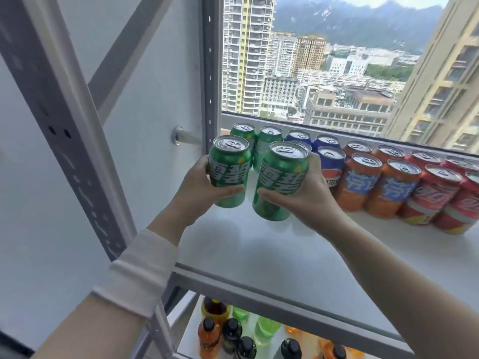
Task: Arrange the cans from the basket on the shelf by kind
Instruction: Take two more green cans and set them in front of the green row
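Note:
My left hand (199, 189) grips a green can (229, 169) and my right hand (305, 195) grips a second green can (280, 180). Both cans are upright, at the left end of the white shelf (259, 255); whether they touch it I cannot tell. Behind them two more green cans (267, 143) stand at the back. To the right stand blue cans (330, 164), then orange cans (360, 180), then red cans (432, 195), each kind in its own group along the window. The basket is out of view.
A grey metal upright (59, 112) and a diagonal brace frame the shelf's left side. The window (337, 60) runs directly behind the cans. On the lower shelf stand several bottles (233, 330) with black caps. The front half of the white shelf is bare.

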Tool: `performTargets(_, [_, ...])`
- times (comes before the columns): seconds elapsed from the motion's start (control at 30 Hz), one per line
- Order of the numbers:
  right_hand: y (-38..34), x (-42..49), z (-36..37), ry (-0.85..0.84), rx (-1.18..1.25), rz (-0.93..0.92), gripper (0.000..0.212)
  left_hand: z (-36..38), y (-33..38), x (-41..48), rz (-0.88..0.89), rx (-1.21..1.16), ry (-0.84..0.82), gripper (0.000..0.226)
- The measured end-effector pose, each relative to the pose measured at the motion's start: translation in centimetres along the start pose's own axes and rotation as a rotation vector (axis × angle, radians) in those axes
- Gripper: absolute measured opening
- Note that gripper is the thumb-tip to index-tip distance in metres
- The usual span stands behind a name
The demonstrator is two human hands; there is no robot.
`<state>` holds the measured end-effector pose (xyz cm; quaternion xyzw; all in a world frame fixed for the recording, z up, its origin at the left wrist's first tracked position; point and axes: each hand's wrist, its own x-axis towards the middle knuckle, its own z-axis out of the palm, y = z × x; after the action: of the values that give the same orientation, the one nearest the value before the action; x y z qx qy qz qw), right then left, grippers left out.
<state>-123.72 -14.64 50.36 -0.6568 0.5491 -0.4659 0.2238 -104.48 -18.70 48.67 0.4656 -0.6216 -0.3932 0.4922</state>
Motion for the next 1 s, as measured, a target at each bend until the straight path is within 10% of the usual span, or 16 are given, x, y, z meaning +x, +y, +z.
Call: performTargets(1.0, [1.6,4.0,1.7,-0.242,-0.26,0.048,0.087,0.1,-3.0,3.2,-0.112,0.065,-0.139,0.074])
